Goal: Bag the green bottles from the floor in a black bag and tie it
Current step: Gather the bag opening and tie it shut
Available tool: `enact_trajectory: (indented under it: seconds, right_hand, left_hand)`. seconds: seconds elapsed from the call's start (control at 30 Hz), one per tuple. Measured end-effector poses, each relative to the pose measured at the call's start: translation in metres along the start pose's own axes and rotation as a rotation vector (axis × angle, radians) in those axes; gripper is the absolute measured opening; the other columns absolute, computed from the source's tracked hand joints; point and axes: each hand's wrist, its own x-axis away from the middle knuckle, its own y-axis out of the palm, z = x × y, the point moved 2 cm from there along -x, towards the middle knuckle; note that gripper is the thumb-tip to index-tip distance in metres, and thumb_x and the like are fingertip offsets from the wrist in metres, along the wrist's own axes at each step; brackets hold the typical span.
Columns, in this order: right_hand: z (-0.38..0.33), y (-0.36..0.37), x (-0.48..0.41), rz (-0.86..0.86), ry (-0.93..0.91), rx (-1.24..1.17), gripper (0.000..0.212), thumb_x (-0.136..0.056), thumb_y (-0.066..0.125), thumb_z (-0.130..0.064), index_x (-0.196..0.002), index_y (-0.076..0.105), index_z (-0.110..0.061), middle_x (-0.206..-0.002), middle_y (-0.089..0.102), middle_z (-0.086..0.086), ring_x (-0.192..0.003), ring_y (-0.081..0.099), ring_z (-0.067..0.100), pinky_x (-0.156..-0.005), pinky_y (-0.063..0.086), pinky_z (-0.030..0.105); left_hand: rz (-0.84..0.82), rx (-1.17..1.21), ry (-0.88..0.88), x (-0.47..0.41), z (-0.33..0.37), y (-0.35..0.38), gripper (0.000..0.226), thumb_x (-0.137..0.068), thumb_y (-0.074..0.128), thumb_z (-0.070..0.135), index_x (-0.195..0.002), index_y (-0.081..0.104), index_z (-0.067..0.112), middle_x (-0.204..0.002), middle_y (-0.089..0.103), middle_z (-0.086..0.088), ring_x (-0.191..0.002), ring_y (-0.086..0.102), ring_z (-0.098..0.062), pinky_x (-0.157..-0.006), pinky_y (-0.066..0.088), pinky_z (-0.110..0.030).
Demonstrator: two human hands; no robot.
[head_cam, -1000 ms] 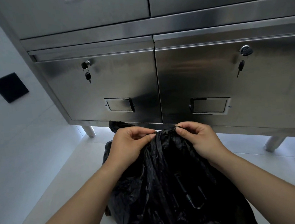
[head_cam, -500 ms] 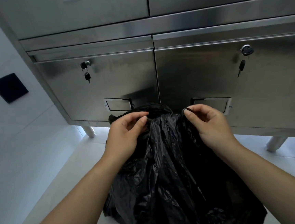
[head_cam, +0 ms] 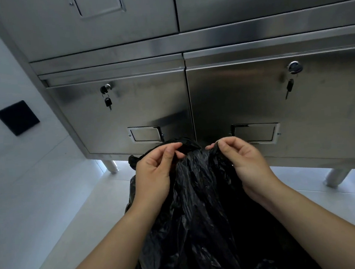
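Observation:
A crumpled black bag (head_cam: 203, 213) hangs in front of me, low in the middle of the head view. My left hand (head_cam: 156, 172) pinches the bag's top edge on the left between thumb and fingers. My right hand (head_cam: 242, 161) pinches the top edge on the right. A small gap separates the two hands, and the plastic bunches up between them. No green bottles show; whatever the bag holds is hidden by the plastic.
A stainless steel cabinet (head_cam: 233, 99) stands right behind the bag, with keys hanging in two locks (head_cam: 107, 101) and recessed handles. Its legs (head_cam: 110, 167) rest on a pale tiled floor (head_cam: 77, 229). A white wall with a black square plate (head_cam: 17, 117) is on the left.
The bag's top has been lifted up in front of the cabinet doors. My hands, first close together on the bunched top, have moved a little apart.

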Motion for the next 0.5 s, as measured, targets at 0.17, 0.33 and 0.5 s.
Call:
enact_trajectory:
  seconds: [0.17, 0.33, 0.5]
  right_hand:
    - [0.002, 0.004, 0.001, -0.001, 0.149, -0.120, 0.012, -0.085, 0.056, -0.020, -0.077, 0.060, -0.012, -0.061, 0.065, -0.003, -0.054, 0.059, 0.007, -0.053, 0.050, 0.018]
    - [0.018, -0.010, 0.008, 0.074, 0.245, -0.177, 0.009, -0.086, 0.056, -0.015, -0.082, 0.063, -0.011, -0.066, 0.070, 0.000, -0.058, 0.065, 0.009, -0.055, 0.054, 0.020]
    - [0.019, -0.024, 0.005, 0.166, 0.230, -0.186, 0.010, -0.071, 0.064, -0.023, -0.078, 0.065, -0.015, -0.064, 0.068, -0.004, -0.056, 0.061, 0.004, -0.056, 0.053, 0.017]
  left_hand:
    - [-0.068, -0.052, 0.007, -0.006, -0.001, -0.008, 0.026, -0.091, 0.052, 0.022, -0.074, 0.072, 0.026, -0.060, 0.063, 0.011, -0.067, 0.061, -0.001, -0.069, 0.048, -0.011]
    - [-0.075, -0.070, -0.105, -0.004, -0.017, -0.023, 0.023, -0.090, 0.054, 0.014, -0.075, 0.071, 0.018, -0.057, 0.065, 0.009, -0.062, 0.062, -0.001, -0.066, 0.051, -0.011]
    - [-0.058, -0.026, -0.144, -0.006, -0.023, -0.028, 0.023, -0.091, 0.053, 0.010, -0.076, 0.069, 0.014, -0.056, 0.065, 0.008, -0.062, 0.063, 0.001, -0.066, 0.051, -0.009]
